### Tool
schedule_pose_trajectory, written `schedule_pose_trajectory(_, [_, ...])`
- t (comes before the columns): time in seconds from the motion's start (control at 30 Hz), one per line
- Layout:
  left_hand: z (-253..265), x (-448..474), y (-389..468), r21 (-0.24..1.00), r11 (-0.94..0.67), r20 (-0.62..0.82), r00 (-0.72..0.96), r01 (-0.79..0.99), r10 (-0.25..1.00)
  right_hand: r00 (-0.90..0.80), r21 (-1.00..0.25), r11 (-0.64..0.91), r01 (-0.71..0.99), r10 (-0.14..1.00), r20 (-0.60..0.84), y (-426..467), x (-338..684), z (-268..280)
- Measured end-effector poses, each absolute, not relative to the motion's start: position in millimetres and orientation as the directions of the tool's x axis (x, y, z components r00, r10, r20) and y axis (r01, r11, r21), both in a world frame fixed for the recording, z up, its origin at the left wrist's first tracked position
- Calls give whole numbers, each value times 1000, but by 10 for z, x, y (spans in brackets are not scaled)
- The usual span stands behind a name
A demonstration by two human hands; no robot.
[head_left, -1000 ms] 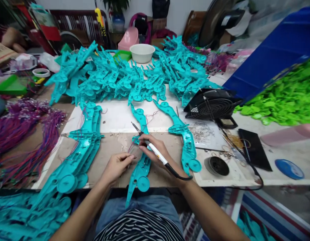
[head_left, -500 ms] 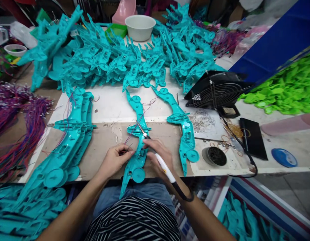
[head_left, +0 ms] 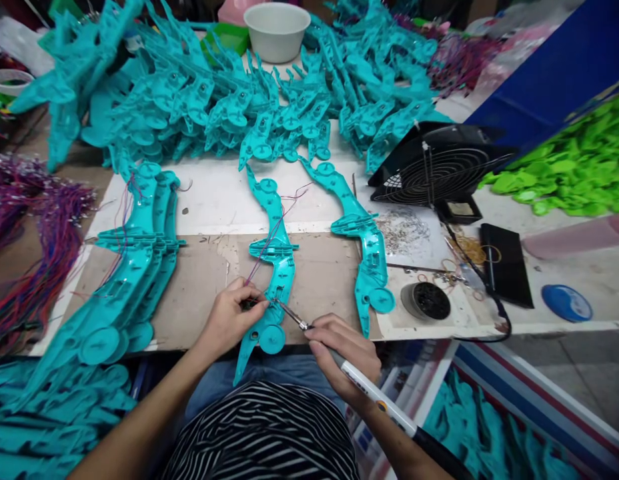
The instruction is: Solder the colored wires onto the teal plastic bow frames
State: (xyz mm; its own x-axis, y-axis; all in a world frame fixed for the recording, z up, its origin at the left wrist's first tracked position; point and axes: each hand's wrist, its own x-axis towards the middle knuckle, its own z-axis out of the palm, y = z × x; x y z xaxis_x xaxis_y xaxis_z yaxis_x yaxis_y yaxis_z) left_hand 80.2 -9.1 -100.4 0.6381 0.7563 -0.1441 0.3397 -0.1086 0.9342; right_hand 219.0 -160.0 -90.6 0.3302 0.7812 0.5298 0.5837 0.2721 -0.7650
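Part (head_left: 282, 270), teal: on the table (head_left: 324, 280), at your 12 o'clock.
Right hand (head_left: 342, 357), yours: grip closed round an iron (head_left: 364, 381), tip pointing to 10 o'clock, at the part's near half.
Left hand (head_left: 233, 319), yours: grip pinched on wires (head_left: 255, 267) running toward 1 o'clock.
From the part: teal stack (head_left: 139, 277), 9 o'clock; fan (head_left: 434, 170), 2 o'clock.

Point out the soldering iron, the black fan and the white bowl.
Soldering iron (head_left: 363, 385), head view: on its white handle.
Black fan (head_left: 449, 167), head view: on its round grille.
White bowl (head_left: 277, 41), head view: on its outer wall.
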Motion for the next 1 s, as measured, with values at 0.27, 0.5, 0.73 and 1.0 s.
schedule_pose_trajectory(0.27, [-1000,803,-90,936,-119,-126,634,330,763,260,-736,302,606,799,542,-1632,2221,-933])
schedule_pose_trajectory(0.5, [-1006,800,-94,943,-100,-130,625,319,770,245,-735,316,600,802,545,-1649,2234,-944])
schedule_pose_trajectory(0.73, [-993,796,-96,949,-16,-190,610,316,769,309,-765,254,592,805,506,-1699,2270,-837])
schedule_pose_trajectory(1.0, [-1007,831,-145,946,-95,-119,605,310,787,277,-756,249,606,824,494,-1693,2254,-883])
